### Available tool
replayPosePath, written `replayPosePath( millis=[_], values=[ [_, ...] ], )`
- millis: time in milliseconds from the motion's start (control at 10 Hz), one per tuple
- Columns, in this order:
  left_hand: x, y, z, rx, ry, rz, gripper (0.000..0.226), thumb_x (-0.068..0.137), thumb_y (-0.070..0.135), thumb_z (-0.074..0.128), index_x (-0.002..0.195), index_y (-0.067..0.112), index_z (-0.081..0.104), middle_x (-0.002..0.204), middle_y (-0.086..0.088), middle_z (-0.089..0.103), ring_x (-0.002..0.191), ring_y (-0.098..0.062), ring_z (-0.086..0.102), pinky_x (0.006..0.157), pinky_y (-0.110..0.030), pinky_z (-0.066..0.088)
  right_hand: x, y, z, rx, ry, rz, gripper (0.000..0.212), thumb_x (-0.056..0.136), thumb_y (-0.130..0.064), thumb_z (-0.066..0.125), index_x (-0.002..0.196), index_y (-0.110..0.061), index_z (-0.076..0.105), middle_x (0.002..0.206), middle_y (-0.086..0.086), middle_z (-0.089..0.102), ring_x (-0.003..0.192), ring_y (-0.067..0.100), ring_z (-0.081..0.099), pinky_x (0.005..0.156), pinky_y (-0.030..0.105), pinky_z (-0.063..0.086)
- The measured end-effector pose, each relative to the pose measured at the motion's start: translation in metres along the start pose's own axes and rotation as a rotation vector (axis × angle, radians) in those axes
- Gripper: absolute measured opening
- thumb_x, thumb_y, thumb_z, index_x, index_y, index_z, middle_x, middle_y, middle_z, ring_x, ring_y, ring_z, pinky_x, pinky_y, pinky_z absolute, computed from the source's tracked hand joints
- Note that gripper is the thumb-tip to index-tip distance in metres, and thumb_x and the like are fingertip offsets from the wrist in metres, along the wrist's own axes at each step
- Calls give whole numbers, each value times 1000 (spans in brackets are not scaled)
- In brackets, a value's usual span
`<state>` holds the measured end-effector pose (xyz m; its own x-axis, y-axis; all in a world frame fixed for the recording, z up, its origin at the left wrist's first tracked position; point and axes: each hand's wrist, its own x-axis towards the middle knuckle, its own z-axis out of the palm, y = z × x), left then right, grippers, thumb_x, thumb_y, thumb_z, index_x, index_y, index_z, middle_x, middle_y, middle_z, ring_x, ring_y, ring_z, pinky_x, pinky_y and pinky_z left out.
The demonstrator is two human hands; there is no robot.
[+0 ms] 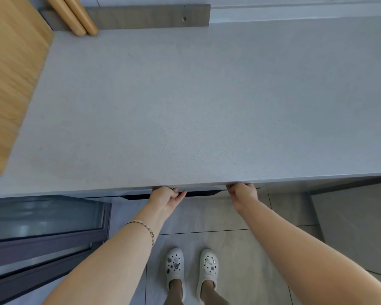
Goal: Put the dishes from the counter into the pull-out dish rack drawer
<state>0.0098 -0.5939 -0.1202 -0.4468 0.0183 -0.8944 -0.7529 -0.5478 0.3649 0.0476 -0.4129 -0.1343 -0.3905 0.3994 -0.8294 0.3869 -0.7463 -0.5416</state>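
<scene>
The grey speckled counter (196, 106) fills the upper view and no dishes show on it. Just under its front edge runs the dark top rail of the drawer (204, 193), which barely shows past the counter. My left hand (166, 198) reaches to that rail, its fingers curled over the top of it. My right hand (242, 192) is at the rail's right end, its fingertips hidden under the counter edge. The drawer's inside is out of sight.
A wooden board (11, 84) lies on the counter's left side, with two wooden rods (79, 16) leaning at the back. An appliance with a dark glass front (44, 219) stands below left. A grey cabinet front (356, 227) is at right. My feet (191, 271) stand on floor tiles.
</scene>
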Motion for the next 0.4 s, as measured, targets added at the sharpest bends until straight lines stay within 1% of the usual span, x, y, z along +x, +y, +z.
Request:
replayPosePath(
  millis=[100, 200, 300, 400],
  values=[
    [1, 2, -4, 138, -16, -58, 57, 88, -27, 23, 136, 1, 37, 150, -14, 34, 137, -24, 39, 109, -50, 36, -3, -1, -1, 12, -42, -4, 43, 84, 27, 32, 101, -7, 54, 84, 5, 59, 76, 19, 60, 101, 36, 45],
    [-1, 6, -9, 646, 65, -141, 47, 93, -12, 33, 134, 9, 43, 136, -5, 51, 126, -21, 52, 94, -40, 45, -6, -8, -4, -158, -89, 69, 43, 85, 24, 37, 121, 2, 49, 84, 11, 56, 93, 27, 59, 98, 38, 46],
    [-13, 10, -5, 1247, 135, -69, 17, 94, 0, 41, 81, 2, 52, 84, -7, 54, 84, -23, 60, 62, -28, 42, -25, -18, -2, -792, -151, 196, 33, 90, 6, 47, 122, 11, 49, 76, 12, 55, 82, 25, 61, 93, 35, 49],
    [-27, 8, 7, 1650, 101, 74, 37, 91, -2, 43, 57, 12, 38, 61, -4, 40, 52, -14, 39, 48, -22, 34, -52, -27, -1, -1309, -216, 163, 19, 95, -8, 45, 98, 4, 60, 78, 11, 61, 64, 17, 57, 74, 27, 54]
  ],
)
